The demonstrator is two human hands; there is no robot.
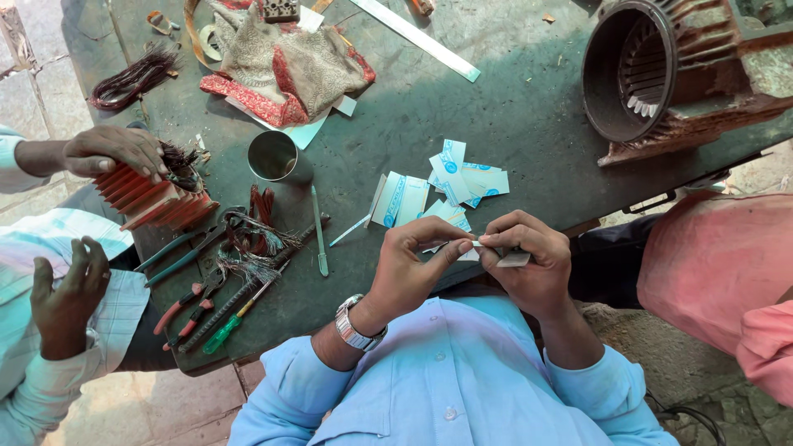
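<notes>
Between both hands' fingers, thin folded paper strip

Left hand and right hand meet, fingertips pinched.

A motor-rewinding workshop, seen from above: a scuffed dark green workbench stands on a tiled floor, with a rusted motor stator housing at one corner, its slots lined with white insulation. Pliers and cutters, a green-handled screwdriver, a bundle of copper winding wire, a small steel cup and cut slips of blue-and-white insulation paper lie across it. People crowd its edges, one resting a hand on a red finned motor part.
</notes>
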